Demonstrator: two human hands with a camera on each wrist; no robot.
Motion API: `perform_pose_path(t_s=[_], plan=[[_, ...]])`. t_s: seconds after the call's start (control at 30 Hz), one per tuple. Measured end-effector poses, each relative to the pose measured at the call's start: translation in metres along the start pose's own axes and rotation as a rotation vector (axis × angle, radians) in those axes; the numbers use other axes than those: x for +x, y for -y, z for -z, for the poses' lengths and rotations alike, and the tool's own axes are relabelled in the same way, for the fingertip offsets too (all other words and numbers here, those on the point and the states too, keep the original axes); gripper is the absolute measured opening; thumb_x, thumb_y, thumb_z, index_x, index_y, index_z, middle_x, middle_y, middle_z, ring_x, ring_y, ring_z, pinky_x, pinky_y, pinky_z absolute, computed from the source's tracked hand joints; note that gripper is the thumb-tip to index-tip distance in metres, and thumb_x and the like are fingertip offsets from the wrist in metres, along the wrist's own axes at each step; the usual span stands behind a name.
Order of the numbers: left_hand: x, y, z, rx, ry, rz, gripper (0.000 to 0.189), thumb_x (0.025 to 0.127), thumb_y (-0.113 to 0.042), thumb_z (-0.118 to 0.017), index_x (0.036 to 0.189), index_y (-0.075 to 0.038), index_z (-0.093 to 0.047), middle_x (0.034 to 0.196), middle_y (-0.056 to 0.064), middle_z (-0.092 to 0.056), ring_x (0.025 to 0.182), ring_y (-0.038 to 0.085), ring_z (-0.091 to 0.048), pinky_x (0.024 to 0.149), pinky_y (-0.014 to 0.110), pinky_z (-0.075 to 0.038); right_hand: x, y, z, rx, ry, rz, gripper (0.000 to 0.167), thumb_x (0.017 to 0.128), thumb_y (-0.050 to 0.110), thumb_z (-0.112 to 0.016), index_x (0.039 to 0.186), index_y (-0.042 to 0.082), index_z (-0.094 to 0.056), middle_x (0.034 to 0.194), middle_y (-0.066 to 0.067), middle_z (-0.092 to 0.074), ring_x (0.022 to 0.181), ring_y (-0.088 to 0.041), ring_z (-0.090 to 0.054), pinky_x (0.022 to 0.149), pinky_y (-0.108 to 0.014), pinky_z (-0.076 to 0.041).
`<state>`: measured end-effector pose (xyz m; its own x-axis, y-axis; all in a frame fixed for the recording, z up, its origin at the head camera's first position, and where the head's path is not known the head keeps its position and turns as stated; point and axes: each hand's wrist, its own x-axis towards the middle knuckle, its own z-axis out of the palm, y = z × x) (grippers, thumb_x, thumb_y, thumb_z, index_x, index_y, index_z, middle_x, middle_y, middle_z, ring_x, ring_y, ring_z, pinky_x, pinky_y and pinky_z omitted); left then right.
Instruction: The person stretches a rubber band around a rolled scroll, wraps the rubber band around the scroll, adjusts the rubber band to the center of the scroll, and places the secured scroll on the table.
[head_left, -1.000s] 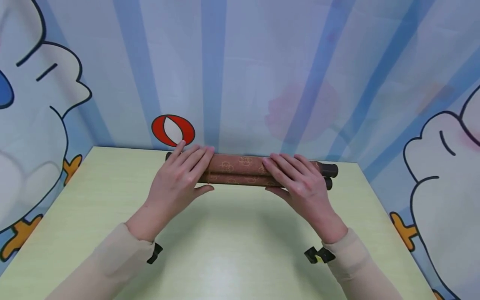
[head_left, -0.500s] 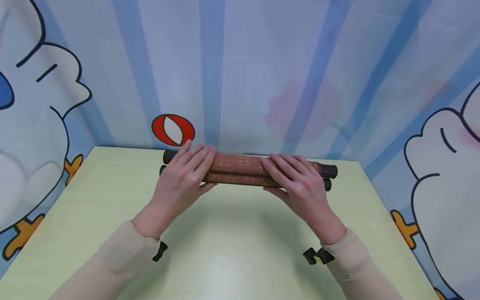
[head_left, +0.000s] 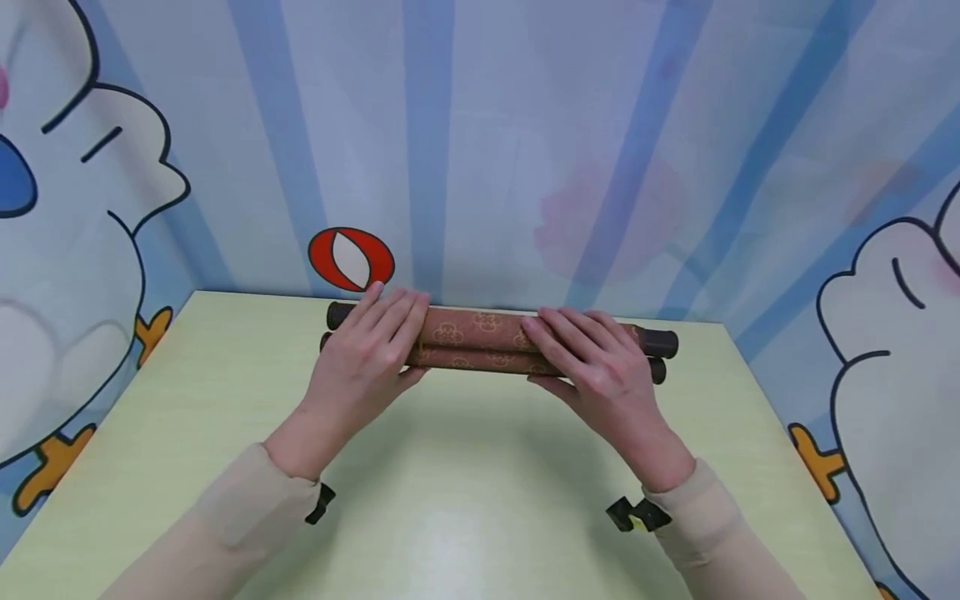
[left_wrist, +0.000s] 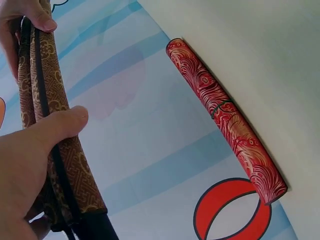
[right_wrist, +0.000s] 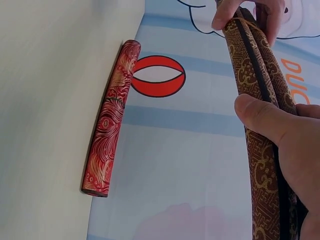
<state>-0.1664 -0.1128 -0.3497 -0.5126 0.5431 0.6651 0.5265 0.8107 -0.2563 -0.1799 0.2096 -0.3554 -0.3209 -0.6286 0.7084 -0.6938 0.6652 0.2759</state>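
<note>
A brown brocade scroll (head_left: 487,329) with gold figures and black roller ends is wound into two rolls lying side by side. My left hand (head_left: 363,350) grips it near the left end, fingers over the top and thumb on the near underside. The right hand (head_left: 600,362) holds the other end in the same way. In the left wrist view a black strip runs along the scroll (left_wrist: 82,175) under my left thumb (left_wrist: 65,125). Near the left hand, a thin cord (right_wrist: 245,20) loops round the rolls in the right wrist view.
A red roll (left_wrist: 227,120) with swirling patterns lies along the back of the pale table (head_left: 450,483), hidden behind the scroll in the head view. Just behind the table hangs a blue cartoon-printed backdrop (head_left: 480,167), with side panels at left and right.
The left hand has shifted slightly right along the scroll, and both black left ends now show past it. The right hand has stayed nearly still.
</note>
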Motion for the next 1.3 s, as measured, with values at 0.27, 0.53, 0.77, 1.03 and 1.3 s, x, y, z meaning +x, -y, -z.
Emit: perform_pose_path(t_s=[0.27,0.53,0.77,1.03,1.3], plan=[[0.007,-0.006,-0.005,-0.035,-0.062,-0.035,0.089,0.068,-0.033,-0.105,0.138,0.003,-0.065,0.131,0.020,-0.072,0.123,0.036,-0.067,0.121,0.051,-0.043,0.004,0.003,-0.001,0.002,0.003,-0.005,0.082,0.079,0.034,-0.098,0.151,0.014,-0.063,0.140,-0.012,-0.070,0.126,-0.033,-0.067,0.107,-0.050,-0.054],[-0.002,0.000,0.002,-0.052,-0.028,0.020,0.101,0.063,-0.034,-0.107,0.145,0.003,-0.062,0.138,0.021,-0.069,0.129,0.039,-0.064,0.123,0.053,-0.041,0.002,0.001,0.000,0.009,0.022,-0.003,0.083,0.080,0.033,-0.097,0.152,0.014,-0.062,0.141,-0.012,-0.070,0.126,-0.033,-0.067,0.108,-0.050,-0.054],[0.004,-0.006,-0.001,-0.014,-0.033,0.006,0.095,0.065,-0.031,-0.106,0.142,0.005,-0.063,0.134,0.021,-0.070,0.123,0.038,-0.066,0.122,0.050,-0.042,0.001,0.002,0.000,0.001,0.013,-0.012,0.082,0.079,0.034,-0.097,0.151,0.014,-0.063,0.141,-0.012,-0.070,0.126,-0.033,-0.067,0.108,-0.050,-0.054],[0.006,-0.008,0.002,-0.027,-0.069,-0.010,0.096,0.065,-0.035,-0.106,0.143,0.003,-0.063,0.134,0.020,-0.071,0.124,0.039,-0.065,0.121,0.052,-0.043,0.001,0.001,0.001,0.002,0.007,-0.012,0.083,0.079,0.034,-0.098,0.151,0.014,-0.062,0.141,-0.012,-0.070,0.126,-0.033,-0.068,0.108,-0.050,-0.054],[0.007,-0.011,0.002,-0.011,-0.043,-0.019,0.086,0.069,-0.027,-0.104,0.139,0.005,-0.066,0.132,0.021,-0.072,0.122,0.038,-0.068,0.121,0.051,-0.044,-0.002,0.000,0.002,-0.011,-0.001,-0.002,0.084,0.078,0.034,-0.098,0.151,0.014,-0.063,0.140,-0.012,-0.071,0.125,-0.033,-0.068,0.107,-0.050,-0.054]])
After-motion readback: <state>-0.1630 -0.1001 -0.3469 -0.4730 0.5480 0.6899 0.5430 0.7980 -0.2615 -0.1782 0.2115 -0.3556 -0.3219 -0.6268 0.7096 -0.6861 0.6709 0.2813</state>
